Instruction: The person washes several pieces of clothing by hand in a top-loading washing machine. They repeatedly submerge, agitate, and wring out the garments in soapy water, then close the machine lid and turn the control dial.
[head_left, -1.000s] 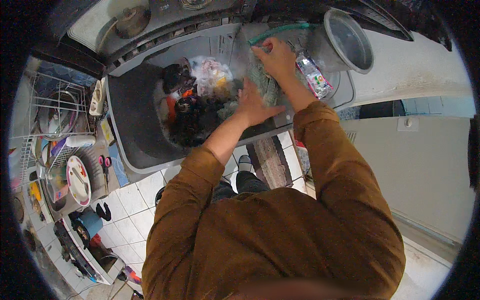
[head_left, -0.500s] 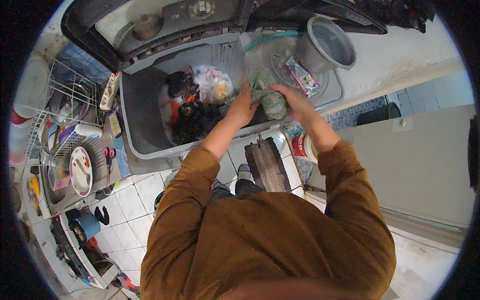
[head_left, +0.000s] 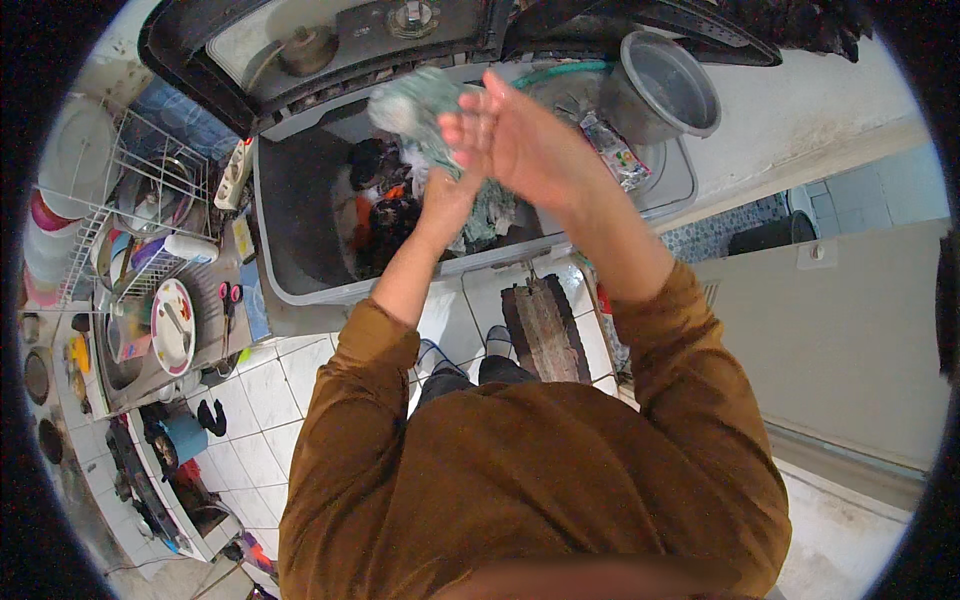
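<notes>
A pale green garment (head_left: 432, 100), wet-looking and bunched, hangs over the grey tub (head_left: 300, 160) of a washing machine, its lower folds trailing near the tub's front rim. My left hand (head_left: 447, 202) is closed on its middle. Beside it, my right hand (head_left: 520, 145) is raised with palm showing and fingers stretched out, overlapping the garment's right side; whether it touches the cloth I cannot tell. Down in the tub lie dark clothes (head_left: 385, 225) with orange bits and a whitish piece, partly covered by the green garment.
The machine's lid (head_left: 360, 45) stands raised behind the tub. To the right are a grey bucket (head_left: 655, 90) and a colourful packet (head_left: 615, 155). At left stand a dish rack (head_left: 165, 190), a plate (head_left: 174, 325), scissors (head_left: 229, 300) and a power strip (head_left: 233, 175).
The green garment has moved from the machine's right side leftward and up over the tub. Both hands moved with it; the right hand has turned, its fingers now stretched out.
</notes>
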